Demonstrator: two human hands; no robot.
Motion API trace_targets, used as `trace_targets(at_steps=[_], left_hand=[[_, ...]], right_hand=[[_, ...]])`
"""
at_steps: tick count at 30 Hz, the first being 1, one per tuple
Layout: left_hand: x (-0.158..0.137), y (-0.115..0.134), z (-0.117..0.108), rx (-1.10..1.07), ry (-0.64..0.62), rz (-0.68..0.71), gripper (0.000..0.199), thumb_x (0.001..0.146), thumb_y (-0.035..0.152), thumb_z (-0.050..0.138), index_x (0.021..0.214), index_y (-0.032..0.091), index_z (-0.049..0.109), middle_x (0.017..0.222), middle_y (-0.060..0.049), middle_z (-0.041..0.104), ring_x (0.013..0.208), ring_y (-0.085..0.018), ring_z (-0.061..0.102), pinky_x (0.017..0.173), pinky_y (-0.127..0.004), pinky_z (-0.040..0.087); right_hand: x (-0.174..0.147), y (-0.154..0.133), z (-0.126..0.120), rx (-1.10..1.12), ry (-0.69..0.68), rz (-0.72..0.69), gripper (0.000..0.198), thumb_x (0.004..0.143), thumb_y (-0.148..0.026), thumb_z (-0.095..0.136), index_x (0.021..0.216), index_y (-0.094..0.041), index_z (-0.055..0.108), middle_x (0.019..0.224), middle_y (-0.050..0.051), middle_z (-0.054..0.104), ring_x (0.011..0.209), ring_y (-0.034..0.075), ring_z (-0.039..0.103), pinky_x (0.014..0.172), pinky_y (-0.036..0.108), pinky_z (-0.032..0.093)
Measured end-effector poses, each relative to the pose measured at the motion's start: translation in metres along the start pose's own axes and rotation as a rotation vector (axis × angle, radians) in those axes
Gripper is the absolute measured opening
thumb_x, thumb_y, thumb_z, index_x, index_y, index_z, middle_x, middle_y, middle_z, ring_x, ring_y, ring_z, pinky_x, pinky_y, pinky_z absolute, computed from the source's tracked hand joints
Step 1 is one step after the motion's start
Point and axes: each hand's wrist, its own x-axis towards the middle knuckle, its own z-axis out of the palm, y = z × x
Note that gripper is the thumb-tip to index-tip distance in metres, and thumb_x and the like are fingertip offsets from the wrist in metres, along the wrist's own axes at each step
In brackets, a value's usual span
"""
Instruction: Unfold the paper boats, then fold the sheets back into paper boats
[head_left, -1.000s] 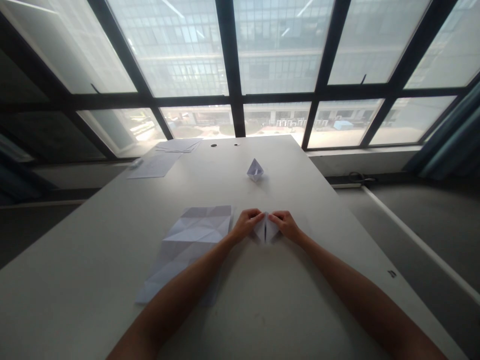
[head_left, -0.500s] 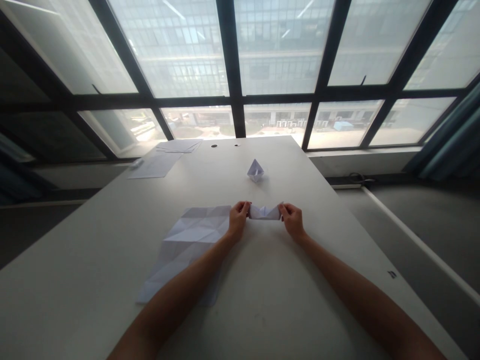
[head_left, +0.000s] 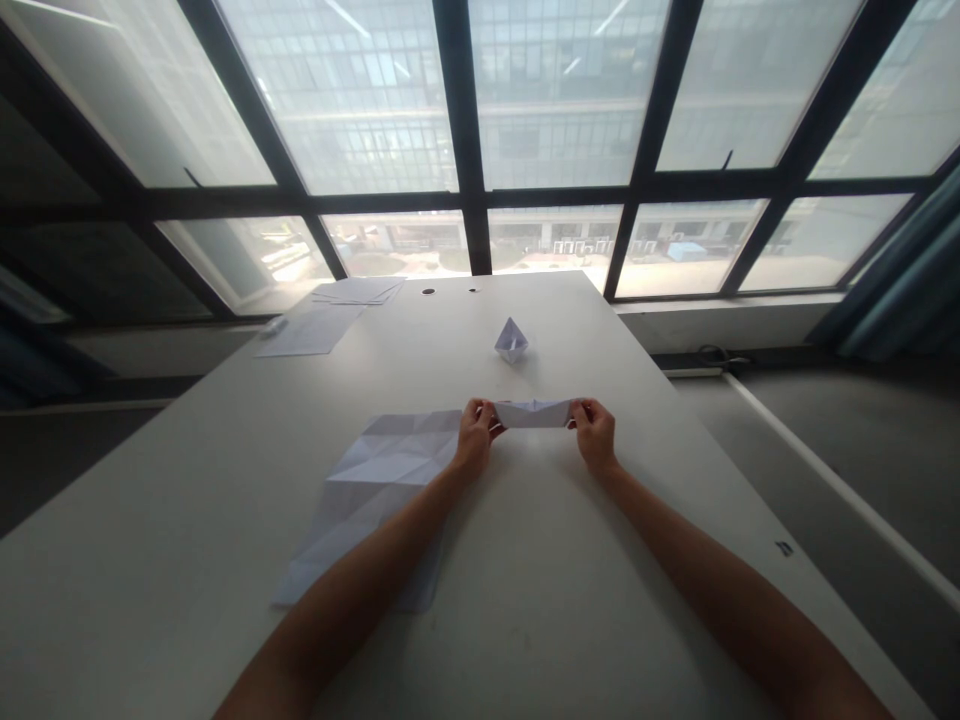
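A folded paper boat (head_left: 534, 414), white and stretched long and low, spans the gap between my two hands. My left hand (head_left: 474, 435) pinches its left end, and my right hand (head_left: 596, 432) grips the right end. The fingers cover both tips of the paper. Beyond it a finished-looking paper boat (head_left: 511, 342) with a pointed peak stands upright on the table. A creased white sheet (head_left: 390, 468) lies flat to the left, partly under my left forearm.
The white table (head_left: 517, 640) reaches to the windows. Several paper sheets (head_left: 315, 330) lie at its far left. A cable hole (head_left: 428, 292) is near the back edge. A small dark mark (head_left: 784, 549) sits by the right edge.
My right hand has moved outward to the right, so the held paper is wider and flatter. The middle fold stands lower than before. The other papers have stayed put.
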Motion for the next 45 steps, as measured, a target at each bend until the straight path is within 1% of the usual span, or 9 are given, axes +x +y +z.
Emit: trace_targets(at_steps=[2, 4, 8, 16, 21, 25, 30, 39, 45], left_hand=[[-0.003, 0.001, 0.002, -0.029, -0.099, -0.041, 0.039, 0.081, 0.044, 0.072, 0.103, 0.022, 0.05, 0.113, -0.01, 0.068, 0.097, -0.021, 0.068, 0.085, -0.04, 0.055], [-0.006, 0.002, 0.003, -0.054, -0.182, -0.093, 0.056, 0.077, 0.038, 0.079, 0.121, 0.023, 0.048, 0.121, -0.012, 0.066, 0.106, -0.024, 0.066, 0.093, -0.045, 0.052], [-0.009, 0.005, 0.005, -0.07, -0.222, -0.141, 0.079, 0.069, 0.027, 0.086, 0.137, 0.021, 0.045, 0.123, -0.014, 0.066, 0.109, -0.025, 0.065, 0.101, -0.043, 0.047], [-0.003, 0.008, 0.001, -0.016, -0.001, -0.097, 0.063, 0.068, 0.032, 0.086, 0.123, 0.015, 0.06, 0.106, -0.014, 0.074, 0.098, -0.024, 0.07, 0.086, -0.033, 0.052], [-0.011, 0.011, 0.008, 0.104, -0.033, 0.0, 0.054, 0.065, 0.035, 0.086, 0.111, 0.012, 0.067, 0.095, -0.013, 0.076, 0.087, -0.024, 0.072, 0.082, -0.036, 0.054], [-0.02, 0.014, 0.014, 0.272, -0.15, 0.039, 0.048, 0.066, 0.036, 0.086, 0.105, 0.012, 0.071, 0.093, -0.014, 0.077, 0.086, -0.026, 0.072, 0.083, -0.038, 0.055], [-0.022, 0.011, 0.014, 0.297, -0.257, -0.04, 0.046, 0.063, 0.034, 0.087, 0.102, 0.013, 0.075, 0.097, -0.012, 0.076, 0.085, -0.025, 0.071, 0.08, -0.034, 0.054], [-0.02, 0.007, 0.014, 0.3, -0.23, -0.082, 0.035, 0.06, 0.034, 0.087, 0.087, 0.015, 0.079, 0.082, -0.007, 0.076, 0.075, -0.023, 0.068, 0.072, -0.031, 0.052], [-0.023, 0.008, 0.016, 0.274, -0.225, -0.129, 0.037, 0.061, 0.036, 0.088, 0.089, 0.013, 0.079, 0.084, -0.009, 0.076, 0.073, -0.022, 0.069, 0.069, -0.031, 0.051]], right_hand=[[-0.002, -0.002, 0.001, 0.013, -0.022, -0.012, 0.031, 0.085, -0.047, 0.061, 0.078, -0.017, 0.062, 0.065, -0.001, 0.06, 0.056, 0.013, 0.055, 0.053, 0.025, 0.048], [-0.004, -0.006, 0.002, 0.037, -0.053, -0.012, 0.03, 0.085, -0.047, 0.061, 0.078, -0.017, 0.062, 0.066, 0.0, 0.06, 0.058, 0.014, 0.056, 0.055, 0.025, 0.049], [-0.008, -0.012, 0.004, 0.073, -0.148, -0.001, 0.027, 0.081, -0.044, 0.065, 0.077, -0.018, 0.062, 0.066, -0.001, 0.061, 0.06, 0.014, 0.057, 0.058, 0.026, 0.05], [-0.006, -0.012, 0.0, -0.076, -0.53, 0.107, 0.029, 0.069, -0.041, 0.074, 0.079, -0.014, 0.073, 0.06, -0.002, 0.062, 0.052, 0.011, 0.049, 0.049, 0.022, 0.035], [-0.007, -0.014, 0.002, -0.153, -0.679, 0.092, 0.027, 0.07, -0.04, 0.071, 0.073, -0.014, 0.075, 0.058, -0.003, 0.06, 0.054, 0.012, 0.049, 0.053, 0.023, 0.034], [-0.013, -0.017, 0.004, -0.245, -0.726, 0.056, 0.037, 0.075, -0.047, 0.067, 0.061, -0.014, 0.069, 0.051, -0.004, 0.047, 0.05, 0.009, 0.037, 0.048, 0.023, 0.024], [-0.015, -0.016, 0.003, -0.199, -0.723, 0.054, 0.046, 0.08, -0.054, 0.061, 0.057, -0.014, 0.061, 0.052, -0.004, 0.036, 0.052, 0.008, 0.029, 0.048, 0.024, 0.019], [-0.021, -0.022, 0.008, -0.251, -0.776, -0.004, 0.052, 0.084, -0.058, 0.055, 0.052, -0.017, 0.045, 0.052, -0.004, 0.032, 0.053, 0.008, 0.027, 0.048, 0.024, 0.019], [-0.02, -0.023, 0.006, -0.201, -0.806, 0.078, 0.047, 0.082, -0.053, 0.056, 0.053, -0.019, 0.043, 0.051, -0.004, 0.03, 0.052, 0.009, 0.027, 0.047, 0.023, 0.02]])
